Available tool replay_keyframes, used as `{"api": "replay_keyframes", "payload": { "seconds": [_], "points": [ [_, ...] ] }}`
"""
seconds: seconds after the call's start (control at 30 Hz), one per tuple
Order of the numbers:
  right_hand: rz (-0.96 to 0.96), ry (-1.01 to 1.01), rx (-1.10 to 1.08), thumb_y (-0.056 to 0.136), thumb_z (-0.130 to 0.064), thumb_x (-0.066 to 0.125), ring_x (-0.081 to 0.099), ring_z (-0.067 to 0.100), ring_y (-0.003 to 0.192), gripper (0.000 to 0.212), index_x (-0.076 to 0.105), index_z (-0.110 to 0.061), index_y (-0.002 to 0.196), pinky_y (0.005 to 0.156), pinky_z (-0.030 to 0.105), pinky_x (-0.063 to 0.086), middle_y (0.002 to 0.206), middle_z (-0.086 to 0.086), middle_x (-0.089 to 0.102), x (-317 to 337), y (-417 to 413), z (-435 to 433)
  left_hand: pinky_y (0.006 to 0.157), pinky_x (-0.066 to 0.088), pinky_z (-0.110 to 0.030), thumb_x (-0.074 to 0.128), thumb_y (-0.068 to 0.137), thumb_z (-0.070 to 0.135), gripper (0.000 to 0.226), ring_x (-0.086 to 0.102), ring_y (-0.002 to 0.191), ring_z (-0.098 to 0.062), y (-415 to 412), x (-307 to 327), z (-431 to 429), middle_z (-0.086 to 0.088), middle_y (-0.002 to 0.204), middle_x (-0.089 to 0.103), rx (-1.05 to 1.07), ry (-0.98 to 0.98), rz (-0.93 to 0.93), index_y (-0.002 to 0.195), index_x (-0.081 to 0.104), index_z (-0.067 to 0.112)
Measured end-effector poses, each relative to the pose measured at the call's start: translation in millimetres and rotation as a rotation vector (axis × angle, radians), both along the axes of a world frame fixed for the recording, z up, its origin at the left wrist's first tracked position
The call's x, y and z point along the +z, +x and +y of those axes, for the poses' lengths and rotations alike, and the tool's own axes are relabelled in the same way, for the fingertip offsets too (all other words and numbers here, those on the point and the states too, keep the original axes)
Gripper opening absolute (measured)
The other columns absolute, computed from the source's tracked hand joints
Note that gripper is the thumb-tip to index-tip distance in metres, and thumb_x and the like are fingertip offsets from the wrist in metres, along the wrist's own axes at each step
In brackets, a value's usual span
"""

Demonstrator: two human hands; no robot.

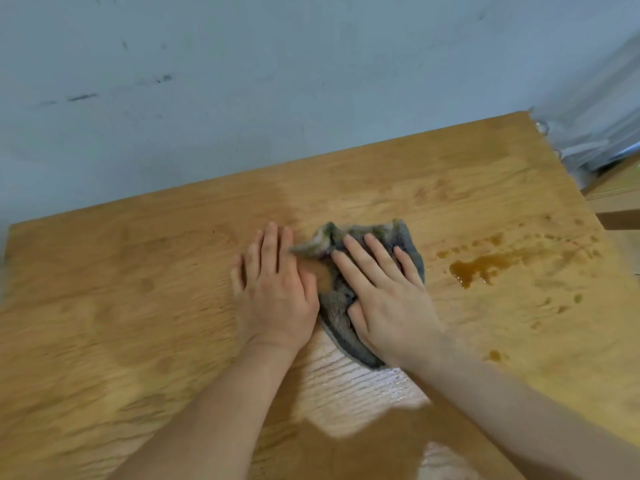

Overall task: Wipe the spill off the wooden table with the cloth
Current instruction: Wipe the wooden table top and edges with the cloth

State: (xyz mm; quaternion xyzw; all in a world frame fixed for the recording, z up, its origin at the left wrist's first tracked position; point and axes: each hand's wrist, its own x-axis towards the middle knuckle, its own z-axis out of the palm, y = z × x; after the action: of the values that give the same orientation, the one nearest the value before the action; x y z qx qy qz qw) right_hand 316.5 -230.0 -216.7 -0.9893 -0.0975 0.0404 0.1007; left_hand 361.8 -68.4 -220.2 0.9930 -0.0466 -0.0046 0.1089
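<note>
A crumpled grey cloth (408, 244) lies on the wooden table (138, 306) near its middle. My right hand (388, 296) presses flat on the cloth with fingers spread. My left hand (273, 289) lies flat on the bare wood just left of the cloth, its thumb side touching the cloth's edge. A brown spill (481, 268) sits on the table to the right of the cloth, apart from it, with scattered drops (554, 237) around it. The wood near my forearms looks wet and shiny.
A pale blue-grey wall (242, 81) runs along the table's far edge. At the far right corner stand a metal frame (595, 133) and a wooden ledge (616, 202). One more brown drop (494, 355) lies near my right forearm.
</note>
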Motion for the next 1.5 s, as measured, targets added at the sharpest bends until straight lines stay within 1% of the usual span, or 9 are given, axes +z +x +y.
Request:
{"api": "replay_keyframes", "payload": {
  "seconds": [0.13, 0.27, 0.6, 0.87, 1.1, 1.17, 1.27, 1.37, 1.5],
  "points": [
    [-0.043, 0.023, -0.114, 0.087, -0.033, 0.033, 0.036, 0.024, 0.139, 0.059, 0.046, -0.021, 0.143, 0.111, 0.051, 0.029, 0.151, 0.000, 0.043, 1, 93, -9, 0.114, 0.020, -0.048, 0.027, 0.089, 0.034, 0.060, 0.027, 0.141, -0.025, 1, 0, 0, -0.006, 0.154, 0.033, 0.005, 0.012, 0.001, 0.145, 0.037, 0.015],
    [-0.059, 0.062, -0.247, 0.092, -0.022, 0.037, 0.032, 0.023, 0.140, 0.053, 0.044, -0.022, 0.145, 0.113, 0.050, 0.026, 0.151, 0.000, 0.042, -1, 150, -1, 0.117, 0.013, -0.046, 0.023, 0.093, 0.036, 0.059, 0.019, 0.144, -0.021, 1, -1, 1, -0.003, 0.157, 0.026, 0.002, 0.015, 0.025, 0.149, 0.028, 0.018],
    [-0.006, 0.087, -0.073, 0.085, -0.019, 0.041, 0.031, 0.020, 0.145, 0.056, 0.053, -0.023, 0.140, 0.114, 0.047, 0.025, 0.152, 0.000, 0.043, 6, -111, -9, 0.113, 0.021, -0.051, 0.030, 0.092, 0.032, 0.056, 0.022, 0.141, -0.025, 1, 2, 0, -0.005, 0.155, 0.029, -0.005, -0.003, 0.033, 0.146, 0.035, 0.016],
    [-0.079, 0.137, -0.268, 0.090, -0.019, 0.038, 0.033, 0.022, 0.143, 0.052, 0.052, -0.023, 0.140, 0.116, 0.049, 0.025, 0.151, 0.001, 0.045, -2, -29, 5, 0.114, 0.019, -0.049, 0.038, 0.095, 0.028, 0.051, 0.023, 0.141, -0.028, 0, 1, 1, -0.006, 0.154, 0.030, 0.005, -0.022, -0.012, 0.144, 0.036, 0.014],
    [-0.057, 0.124, -0.225, 0.084, -0.018, 0.039, 0.042, 0.022, 0.138, 0.054, 0.059, -0.019, 0.135, 0.112, 0.045, 0.030, 0.145, 0.002, 0.051, 5, -167, -57, 0.115, 0.018, -0.049, 0.035, 0.093, 0.026, 0.053, 0.024, 0.141, -0.034, -5, 1, 1, -0.015, 0.153, 0.031, -0.030, -0.044, -0.039, 0.143, 0.038, 0.008],
    [-0.070, 0.090, -0.410, 0.084, -0.022, 0.036, 0.043, 0.023, 0.138, 0.056, 0.057, -0.018, 0.136, 0.111, 0.046, 0.033, 0.145, 0.004, 0.052, 4, -168, -107, 0.117, 0.014, -0.049, 0.032, 0.096, 0.025, 0.053, 0.019, 0.143, -0.034, -9, 2, -1, -0.015, 0.156, 0.025, -0.038, -0.041, 0.011, 0.145, 0.032, 0.007],
    [-0.017, 0.029, -0.673, 0.087, -0.027, 0.029, 0.031, 0.024, 0.145, 0.061, 0.046, -0.019, 0.145, 0.116, 0.047, 0.024, 0.153, 0.005, 0.041, 7, -169, -143, 0.117, 0.012, -0.049, 0.034, 0.097, 0.022, 0.052, 0.016, 0.143, -0.034, -35, 6, -14, -0.016, 0.157, 0.020, -0.100, -0.026, 0.070, 0.146, 0.029, 0.005],
    [-0.050, 0.009, -0.814, 0.088, -0.028, 0.028, 0.035, 0.031, 0.142, 0.060, 0.049, -0.015, 0.142, 0.113, 0.052, 0.028, 0.152, 0.010, 0.042, 2, -170, -96, 0.119, 0.007, -0.047, 0.032, 0.097, 0.027, 0.056, 0.012, 0.146, -0.029, -93, 3, -47, -0.012, 0.159, 0.017, -0.276, -0.016, 0.094, 0.150, 0.023, 0.009],
    [-0.052, 0.091, -0.549, 0.088, -0.026, 0.035, 0.035, 0.026, 0.143, 0.057, 0.050, -0.017, 0.143, 0.114, 0.048, 0.027, 0.152, 0.006, 0.043, -2, -202, -8, 0.114, 0.020, -0.050, 0.026, 0.093, 0.031, 0.059, 0.024, 0.144, -0.028, -156, 3, -79, -0.012, 0.155, 0.029, -0.460, -0.020, 0.102, 0.145, 0.033, 0.004]
  ]
}}
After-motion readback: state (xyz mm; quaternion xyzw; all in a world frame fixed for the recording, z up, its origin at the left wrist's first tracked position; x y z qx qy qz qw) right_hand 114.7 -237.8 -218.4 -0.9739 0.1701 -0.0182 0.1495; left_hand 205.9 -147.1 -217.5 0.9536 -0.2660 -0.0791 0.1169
